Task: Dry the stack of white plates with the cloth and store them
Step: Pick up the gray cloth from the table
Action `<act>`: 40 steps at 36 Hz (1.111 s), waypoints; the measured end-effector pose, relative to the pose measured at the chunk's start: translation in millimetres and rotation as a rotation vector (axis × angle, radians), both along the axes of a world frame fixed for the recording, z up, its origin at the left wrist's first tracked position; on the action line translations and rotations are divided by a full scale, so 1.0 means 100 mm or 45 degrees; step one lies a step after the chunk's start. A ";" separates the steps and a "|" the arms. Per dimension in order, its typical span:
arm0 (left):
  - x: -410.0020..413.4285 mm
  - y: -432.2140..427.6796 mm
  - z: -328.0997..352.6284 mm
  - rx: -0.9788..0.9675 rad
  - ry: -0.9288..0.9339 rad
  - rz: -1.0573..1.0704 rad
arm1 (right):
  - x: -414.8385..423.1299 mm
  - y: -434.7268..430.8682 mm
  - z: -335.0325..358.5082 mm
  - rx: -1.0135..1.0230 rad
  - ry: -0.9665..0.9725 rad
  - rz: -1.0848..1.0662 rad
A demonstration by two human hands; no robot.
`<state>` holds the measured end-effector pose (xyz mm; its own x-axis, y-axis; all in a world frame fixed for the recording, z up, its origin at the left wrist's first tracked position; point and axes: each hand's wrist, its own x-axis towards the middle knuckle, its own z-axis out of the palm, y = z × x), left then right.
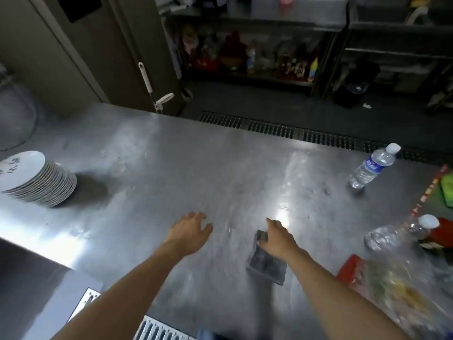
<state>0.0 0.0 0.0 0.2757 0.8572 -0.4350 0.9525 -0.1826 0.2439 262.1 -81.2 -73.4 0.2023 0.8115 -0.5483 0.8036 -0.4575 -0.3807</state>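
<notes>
While the right grip (pixel 277 238) clutched the dark cloth (pixel 267 265) near the front of the worktop (pixel 171 155), the stack of white plates (pixel 36 180) sat well apart at its far left, nearer the left grip (pixel 190 231), which hovered released, fingers spread.

No legible txt: marks on top plate (pixel 17 168), bottle label (pixel 371 165) & red strip (pixel 431 190) too blurry.

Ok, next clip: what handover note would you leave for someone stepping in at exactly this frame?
Left hand: open, empty, over the counter.
Right hand: holds the cloth by its upper end.
Plates: stacked at the counter's left edge, apart from both hands.
Done: cloth is in hand.
Left: no plate taken up yet; drying and storing remain.
</notes>
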 end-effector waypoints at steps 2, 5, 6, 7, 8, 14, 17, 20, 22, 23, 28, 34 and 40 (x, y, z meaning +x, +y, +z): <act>-0.07 -0.07 -0.06 -0.057 0.054 0.030 | -0.01 -0.03 -0.11 -0.088 -0.163 0.109; -0.22 -0.23 -0.16 -0.107 0.081 0.095 | -0.03 -0.15 -0.29 -0.168 -0.297 0.197; -0.27 -0.27 -0.18 -0.116 0.081 0.112 | -0.06 -0.18 -0.34 -0.181 -0.343 0.230; -0.31 -0.31 -0.19 -0.118 0.083 0.125 | -0.08 -0.20 -0.37 -0.173 -0.390 0.254; -0.34 -0.35 -0.20 -0.124 0.087 0.132 | -0.10 -0.22 -0.38 -0.165 -0.432 0.272; -0.63 -0.53 -0.26 -0.155 0.121 0.233 | -0.23 -0.11 -0.42 -0.185 -0.240 0.140; -0.81 -0.55 -0.26 -0.153 0.114 0.270 | -0.34 -0.04 -0.37 -0.115 -0.039 -0.006; -1.05 -0.54 -0.23 -0.138 0.080 0.298 | -0.55 0.08 -0.31 -0.107 0.150 -0.070; -1.23 -0.50 -0.21 -0.119 0.048 0.323 | -0.75 0.21 -0.25 -0.100 0.269 -0.109; -1.34 -0.48 -0.20 -0.110 0.034 0.333 | -0.87 0.29 -0.21 -0.089 0.318 -0.129; -2.01 -0.35 -0.12 -0.056 -0.053 0.380 | -1.73 0.69 0.03 0.005 0.527 -0.197; -3.07 -0.24 -0.04 -0.022 -0.140 0.422 | -3.10 1.09 0.40 0.142 0.907 -0.362; -4.24 -0.32 -0.04 -0.011 -0.225 0.543 | -4.43 1.45 0.61 0.229 1.093 -0.442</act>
